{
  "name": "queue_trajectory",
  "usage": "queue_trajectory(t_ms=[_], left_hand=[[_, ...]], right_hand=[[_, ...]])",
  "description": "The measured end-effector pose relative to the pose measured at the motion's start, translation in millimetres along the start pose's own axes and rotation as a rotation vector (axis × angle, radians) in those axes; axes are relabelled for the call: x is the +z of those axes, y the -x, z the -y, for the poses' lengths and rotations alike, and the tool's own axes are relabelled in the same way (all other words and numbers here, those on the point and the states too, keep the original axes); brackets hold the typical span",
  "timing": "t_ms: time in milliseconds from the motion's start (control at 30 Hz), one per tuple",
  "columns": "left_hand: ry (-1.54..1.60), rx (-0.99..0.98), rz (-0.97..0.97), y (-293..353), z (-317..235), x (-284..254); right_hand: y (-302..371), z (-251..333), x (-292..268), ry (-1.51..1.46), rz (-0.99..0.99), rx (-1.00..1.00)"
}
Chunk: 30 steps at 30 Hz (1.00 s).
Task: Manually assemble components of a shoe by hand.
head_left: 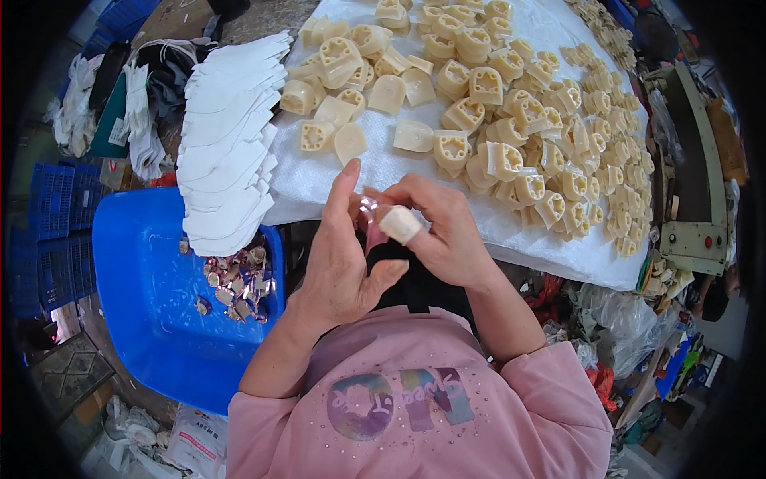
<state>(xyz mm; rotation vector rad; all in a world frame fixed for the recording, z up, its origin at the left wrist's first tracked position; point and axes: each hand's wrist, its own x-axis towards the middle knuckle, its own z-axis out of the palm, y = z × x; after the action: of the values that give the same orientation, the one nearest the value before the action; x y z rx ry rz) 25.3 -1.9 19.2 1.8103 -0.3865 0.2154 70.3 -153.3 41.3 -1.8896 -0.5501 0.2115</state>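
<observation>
My two hands are close together in front of my chest, at the near edge of the covered table. Between them is a shiny pink metallic piece [369, 209], mostly hidden by fingers, so its full shape does not show. My left hand [331, 259] curls around its left side, index finger pointing up and thumb toward the right. From the other side, my right hand [443, 231] pinches at it with bent fingers; its thumb wears a whitish wrap [400, 224]. Just beyond my fingertips lie cream plastic heel blocks [349, 142], some flat side up, others showing hollow undersides.
Many more heel blocks [527, 112] cover the white cloth [319, 188] to the right. Overlapping white cut sheets [227, 144] lie at the table's left. Below them a blue tub [159, 319] holds shiny pink pieces [239, 283]. Plastic bags [622, 319] stand at right.
</observation>
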Motion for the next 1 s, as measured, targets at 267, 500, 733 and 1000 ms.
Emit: queue_trajectory(t_ms=[267,500,733,1000], left_hand=[[0.227,-0.303,-0.078,-2,-6,-11],[-0.038,-0.039,-0.010,-2,-6,-9],[-0.126,-0.037,-0.036,-6,0,-1],[-0.205,0.067,-0.232,-4,1,21]], right_hand=[[2,-21,1,-0.741,-0.021,0.202],[-3,-28,-11,-0.385,0.108,-0.078],[3,-28,-5,-0.417,0.016,0.066],[14,-25,9,-0.468,-0.100,0.025]])
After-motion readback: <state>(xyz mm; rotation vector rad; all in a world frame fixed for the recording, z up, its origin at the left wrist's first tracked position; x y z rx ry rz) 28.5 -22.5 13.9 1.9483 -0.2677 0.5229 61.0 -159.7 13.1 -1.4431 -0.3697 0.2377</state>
